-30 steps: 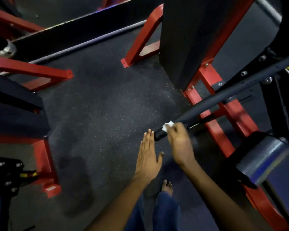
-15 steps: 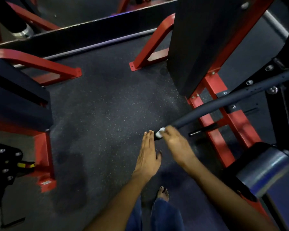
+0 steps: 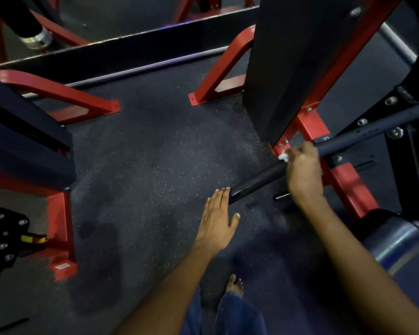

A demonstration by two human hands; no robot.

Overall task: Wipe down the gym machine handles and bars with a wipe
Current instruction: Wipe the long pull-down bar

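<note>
**Wiping along the black bar**

While the right hand [image 3: 302, 170] is curling over the long black bar [image 3: 259, 180], it is clamping a small white wipe [image 3: 283, 157] against the tube, so that only a corner of the wipe is peeking out beside the knuckles. The grip is wrapping round bar and wipe together, some way up from the bar's free end. The left hand [image 3: 217, 218] is lying flat, fingers straight and together, with the fingertips touching the end of the bar; it is holding nothing. Whether it is steadying the bar or merely resting there, I cannot tell.

The bar is slanting up to the right towards the red frame [image 3: 348, 187] of the machine, above the speckled dark floor [image 3: 143, 165].

To my eye, the step in hand is wiping this bar's shaft, and much of the upper length is likely waiting its turn. The next move is probably calling for a steady slide of the wrapped hand along the tube, keeping the wipe pressed all round, with the left hand bracing the end.
</note>
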